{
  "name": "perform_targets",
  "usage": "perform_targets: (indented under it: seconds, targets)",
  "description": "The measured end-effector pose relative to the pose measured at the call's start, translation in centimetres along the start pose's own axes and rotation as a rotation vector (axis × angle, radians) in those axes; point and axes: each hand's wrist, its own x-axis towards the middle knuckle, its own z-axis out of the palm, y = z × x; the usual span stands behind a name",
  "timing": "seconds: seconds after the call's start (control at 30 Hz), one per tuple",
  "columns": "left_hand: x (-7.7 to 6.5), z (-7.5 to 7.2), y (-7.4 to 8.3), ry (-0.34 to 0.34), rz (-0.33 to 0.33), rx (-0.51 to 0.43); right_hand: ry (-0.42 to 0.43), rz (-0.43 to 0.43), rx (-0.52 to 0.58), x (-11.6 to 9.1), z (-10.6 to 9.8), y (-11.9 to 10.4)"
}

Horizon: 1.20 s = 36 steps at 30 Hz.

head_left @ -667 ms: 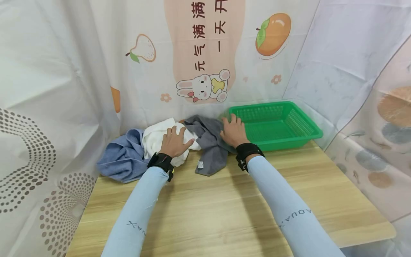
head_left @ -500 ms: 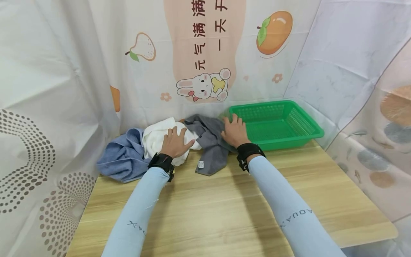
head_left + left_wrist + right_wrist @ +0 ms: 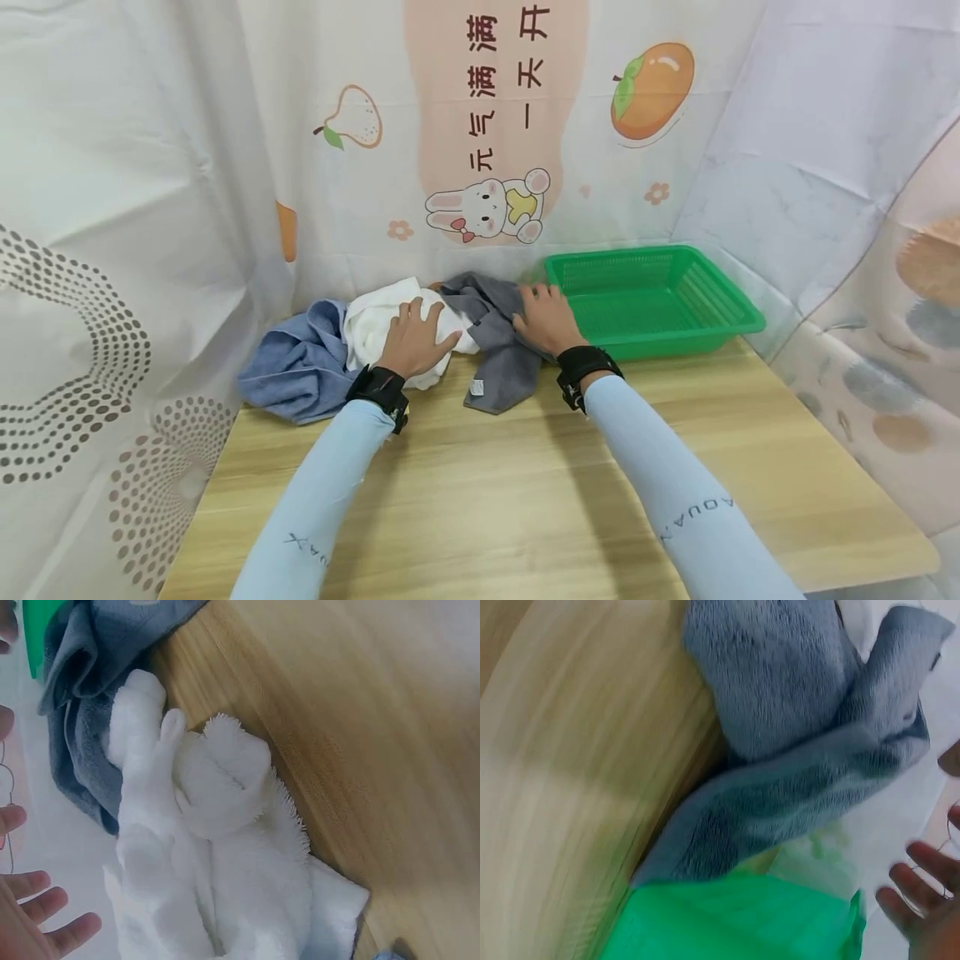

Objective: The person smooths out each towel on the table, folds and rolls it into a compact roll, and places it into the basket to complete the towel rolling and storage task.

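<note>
In the head view my left hand (image 3: 416, 340) is over a crumpled white towel (image 3: 371, 321), fingers spread and loosely bent. The left wrist view shows its fingertips (image 3: 79, 930) beside that fluffy towel, with nothing between them. My right hand (image 3: 551, 321) is over the right side of a grey towel (image 3: 498, 367), near the left end of a green plastic basket (image 3: 637, 343). Its fingers (image 3: 911, 885) appear spread and apart from the grey cloth in the right wrist view. A small white label (image 3: 477, 387) shows on the grey towel's front corner.
A blue towel (image 3: 296, 367) lies bunched at the left end of the row, against the white one. Behind everything hangs a printed curtain (image 3: 337, 192). The wooden table (image 3: 480, 500) stretches in front, its right edge running down toward the lower right.
The head view has shifted slightly, so the scene sits a little lower and farther right. My right hand has come slightly down from the basket's corner. The towels keep their places.
</note>
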Motion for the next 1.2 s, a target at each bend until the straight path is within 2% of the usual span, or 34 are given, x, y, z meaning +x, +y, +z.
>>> perform_targets:
  seconds: [0.07,0.17,0.23,0.3,0.4,0.47,0.57,0.67,0.7,0.77,0.87,0.97,1.03,1.1,1.13,1.2]
  targets:
    - [-0.4,0.1,0.2,0.007,0.024,0.012,-0.074,-0.019,0.014,-0.2,1.0,-0.4]
    - [-1.2,0.7,0.5,0.036,0.081,0.008,-0.23,0.0,0.032,-0.9,2.6,-0.9]
    - [-1.7,1.2,0.8,0.031,0.101,-0.027,-0.319,0.024,0.042,-1.6,3.4,-1.1]
    - [-2.1,1.9,1.3,0.003,0.108,-0.09,-0.353,0.04,0.055,-2.2,4.1,-1.0]
    - [-2.5,2.8,1.9,-0.1,0.085,-0.221,-0.351,0.051,0.113,-2.9,4.2,-1.2]
    - [-2.9,3.7,2.1,-0.198,0.094,-0.275,-0.363,0.051,0.198,-3.2,3.8,-1.6]
    - [-4.0,4.7,2.1,-0.363,0.144,-0.204,-0.458,0.037,0.376,-4.0,2.9,-2.8]
    - [-4.9,5.3,2.3,-0.461,0.236,-0.136,-0.591,0.005,0.507,-5.3,1.8,-3.6]
    - [-5.1,5.3,2.3,-0.473,0.255,-0.148,-0.621,-0.014,0.535,-5.7,1.4,-3.7]
    - [-5.3,5.1,2.3,-0.481,0.28,-0.246,-0.658,-0.054,0.551,-6.5,0.6,-3.8]
    - [-5.3,5.2,1.2,-0.471,0.345,-0.389,-0.634,-0.124,0.549,-7.5,-1.1,-3.0]
    - [-5.8,5.9,-1.7,-0.392,0.443,-0.397,-0.587,-0.201,0.538,-8.9,-3.1,-1.1]
    - [-6.6,4.7,-3.6,-0.329,0.459,-0.358,-0.55,-0.267,0.505,-10.0,-4.6,0.5]
    - [-7.8,2.3,-5.6,-0.26,0.437,-0.294,-0.521,-0.331,0.456,-11.1,-6.4,2.2]
    - [-8.5,0.6,-6.4,-0.245,0.403,-0.267,-0.506,-0.359,0.433,-11.6,-7.4,3.1]
    - [-10.0,-2.9,-8.0,-0.256,0.308,-0.209,-0.47,-0.409,0.374,-12.6,-9.4,4.9]
